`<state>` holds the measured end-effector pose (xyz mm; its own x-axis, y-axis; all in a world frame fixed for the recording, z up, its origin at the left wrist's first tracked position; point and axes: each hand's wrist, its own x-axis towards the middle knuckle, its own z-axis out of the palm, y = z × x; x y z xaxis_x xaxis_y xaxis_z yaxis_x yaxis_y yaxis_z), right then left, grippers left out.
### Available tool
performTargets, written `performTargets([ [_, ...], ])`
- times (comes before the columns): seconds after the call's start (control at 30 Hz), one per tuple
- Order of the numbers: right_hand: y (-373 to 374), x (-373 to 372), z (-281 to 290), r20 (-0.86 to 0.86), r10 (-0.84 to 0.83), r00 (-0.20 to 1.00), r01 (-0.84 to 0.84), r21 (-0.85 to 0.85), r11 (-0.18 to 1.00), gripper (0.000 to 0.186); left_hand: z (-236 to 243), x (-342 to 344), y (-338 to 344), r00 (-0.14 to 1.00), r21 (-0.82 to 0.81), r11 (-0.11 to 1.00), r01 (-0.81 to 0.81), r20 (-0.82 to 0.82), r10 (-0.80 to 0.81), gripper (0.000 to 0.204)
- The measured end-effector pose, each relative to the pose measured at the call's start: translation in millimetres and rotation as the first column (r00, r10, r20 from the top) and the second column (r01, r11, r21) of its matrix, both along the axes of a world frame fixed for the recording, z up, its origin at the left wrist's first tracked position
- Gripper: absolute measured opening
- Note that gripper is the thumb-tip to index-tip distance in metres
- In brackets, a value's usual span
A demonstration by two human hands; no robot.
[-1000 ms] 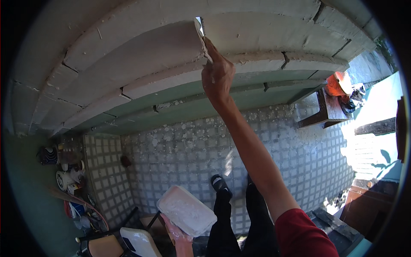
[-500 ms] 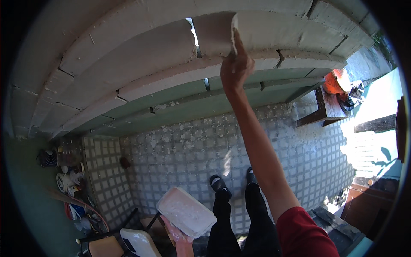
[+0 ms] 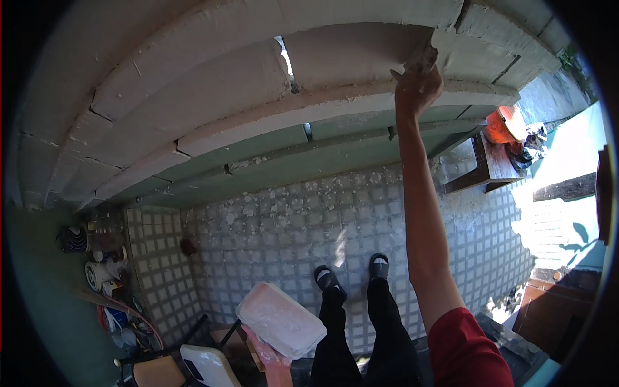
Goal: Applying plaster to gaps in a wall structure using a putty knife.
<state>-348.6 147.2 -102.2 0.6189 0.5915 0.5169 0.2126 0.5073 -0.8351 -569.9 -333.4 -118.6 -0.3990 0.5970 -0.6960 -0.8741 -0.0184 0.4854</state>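
Note:
My right hand reaches far up to the pale panelled wall and is closed round a putty knife. Its blade is pressed to a smooth recessed panel, with lumpy whitish paste gathered on it; fingers and paste partly hide the tool. Low in the view, my left hand supports a white rectangular plastic tub from beneath and at its side. Pinkish-white paste coats the tub's inside, and smears of it cover the hand and wrist.
A wooden bench at the right carries an orange bucket and a black plastic bag. Paste spots dot the tiled floor. Cluttered items line the left wall, and a chair stands beside my left arm.
My right hand has moved right along the panel with the putty knife, and the blade has turned so the paste on it shows. My left hand and the tub have stayed nearly still.

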Motion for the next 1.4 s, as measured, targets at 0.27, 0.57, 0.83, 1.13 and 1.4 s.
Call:
performTargets([
  [0.27,-28,-86,-10,0.613,-0.03,0.789,-0.137,0.223,0.965,0.059,-4,3,-2,1.0,0.006,1.0,-0.017,0.018,0.017,0.072],
  [0.57,22,57,-21,0.121,-0.156,0.98,0.149,0.063,0.987,0.031,-7,20,-6,1.0,0.014,1.0,-0.012,0.017,0.012,0.074],
  [0.83,-15,-80,-10,0.49,-0.092,0.867,0.02,0.149,0.989,0.06,-5,17,-11,0.999,0.006,1.0,-0.018,-0.039,0.018,0.077],
  [1.13,-128,-53,-13,-0.511,0.765,0.392,-0.864,0.081,0.496,0.041,43,44,5,0.997,0.052,0.999,-0.001,-0.076,0.005,0.073],
  [1.4,-269,39,130,-0.918,0.376,0.126,-0.972,-0.039,0.23,0.043,96,67,-3,0.991,0.173,0.979,0.109,-0.097,-0.093,0.073],
])
